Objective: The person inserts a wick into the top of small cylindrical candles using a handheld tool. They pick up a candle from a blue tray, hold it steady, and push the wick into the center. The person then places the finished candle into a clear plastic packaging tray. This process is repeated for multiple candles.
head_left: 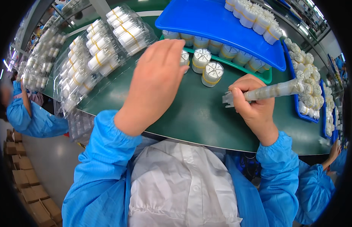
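On the green tabletop stand several short white cylinders with spoked tops and yellow bands; two show plainly, a nearer cylinder and one just behind it. My left hand reaches in from the left, thumb and fingers apart around a third cylinder, which it partly covers. Contact there cannot be made out. My right hand grips a translucent, taped pen-like tube. Its pronged end points left, above the table to the right of the cylinders.
A blue tray rests across a green tray filled with banded cylinders. More cylinders fill a blue tray at right. Clear plastic trays of white rolls lie at left. Co-workers in blue sleeves sit on both sides.
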